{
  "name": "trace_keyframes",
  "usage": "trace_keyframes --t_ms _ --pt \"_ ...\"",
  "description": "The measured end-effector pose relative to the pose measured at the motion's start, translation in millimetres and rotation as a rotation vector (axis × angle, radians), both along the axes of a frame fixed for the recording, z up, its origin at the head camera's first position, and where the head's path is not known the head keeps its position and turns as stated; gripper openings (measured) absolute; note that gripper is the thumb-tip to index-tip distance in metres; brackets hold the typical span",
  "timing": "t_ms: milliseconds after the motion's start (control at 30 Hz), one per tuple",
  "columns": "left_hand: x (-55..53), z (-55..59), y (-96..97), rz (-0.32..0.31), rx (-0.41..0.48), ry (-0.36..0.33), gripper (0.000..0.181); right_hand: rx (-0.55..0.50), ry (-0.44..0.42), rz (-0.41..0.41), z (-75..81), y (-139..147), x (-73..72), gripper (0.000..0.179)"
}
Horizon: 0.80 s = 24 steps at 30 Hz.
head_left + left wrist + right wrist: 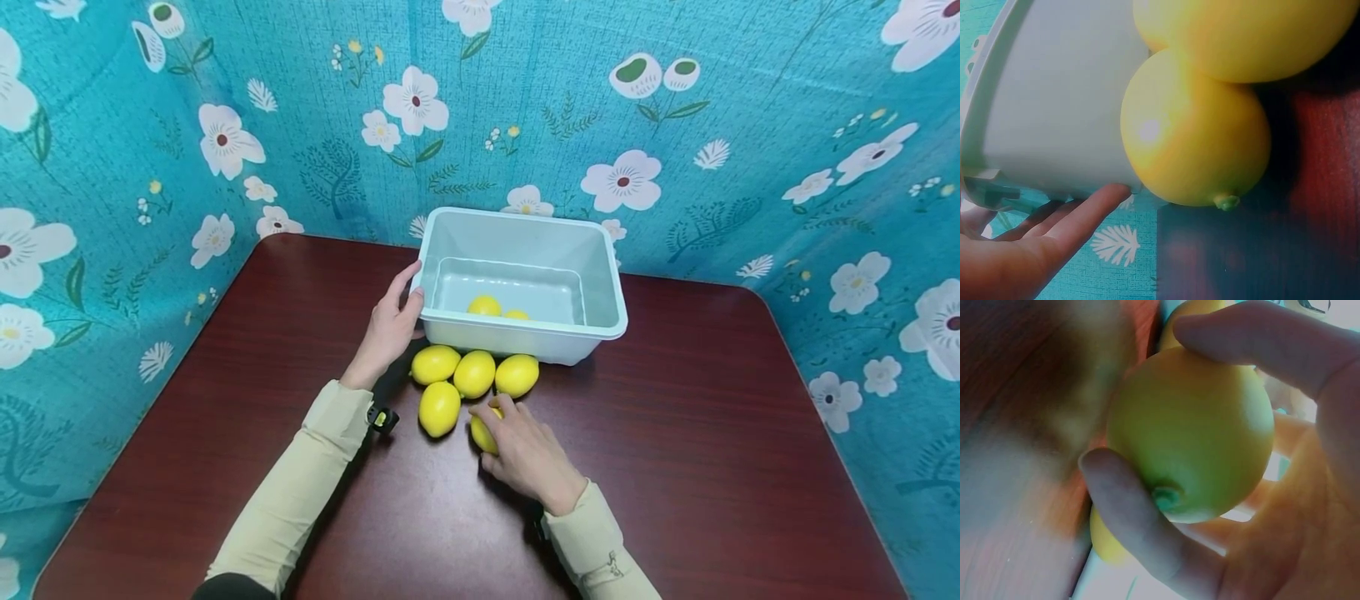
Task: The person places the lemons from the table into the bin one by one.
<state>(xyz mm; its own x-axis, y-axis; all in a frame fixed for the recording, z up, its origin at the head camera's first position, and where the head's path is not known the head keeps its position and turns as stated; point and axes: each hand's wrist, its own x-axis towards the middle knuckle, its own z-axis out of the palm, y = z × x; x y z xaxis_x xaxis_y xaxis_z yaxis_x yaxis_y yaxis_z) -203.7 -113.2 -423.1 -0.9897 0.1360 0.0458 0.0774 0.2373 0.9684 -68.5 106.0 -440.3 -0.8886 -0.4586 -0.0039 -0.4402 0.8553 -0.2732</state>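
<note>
My right hand [528, 454] holds a yellow lemon [483, 433] low over the table, thumb and fingers around its sides. In the right wrist view the held lemon [1191, 434] shows its green stem end. With fairly straight fingers, my left hand [388, 327] rests against the left end of a pale blue plastic bin [517, 337]. The left wrist view has those fingers [1088, 212] just below the bin's rim, near a lemon [1194, 134]. Several more lemons [474, 375] lie together along the bin's near side. Inside the bin, lemons [484, 306] sit near the front wall.
The dark reddish-brown table [697, 433] has rounded far corners. A blue flowered cloth [525, 108] hangs behind it and along both sides, close to the bin's far wall.
</note>
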Motion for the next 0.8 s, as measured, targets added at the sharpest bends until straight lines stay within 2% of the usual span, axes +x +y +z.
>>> trace_keyframes --t_ms 367,800 --pt "-0.4 -0.4 -0.9 0.001 -0.010 0.005 0.051 -0.006 -0.020 -0.033 6.8 1.1 -0.9 0.059" --pt "-1.5 -1.8 -0.7 -0.002 -0.007 0.007 0.051 -0.013 0.023 -0.044 9.2 4.7 -0.9 0.056"
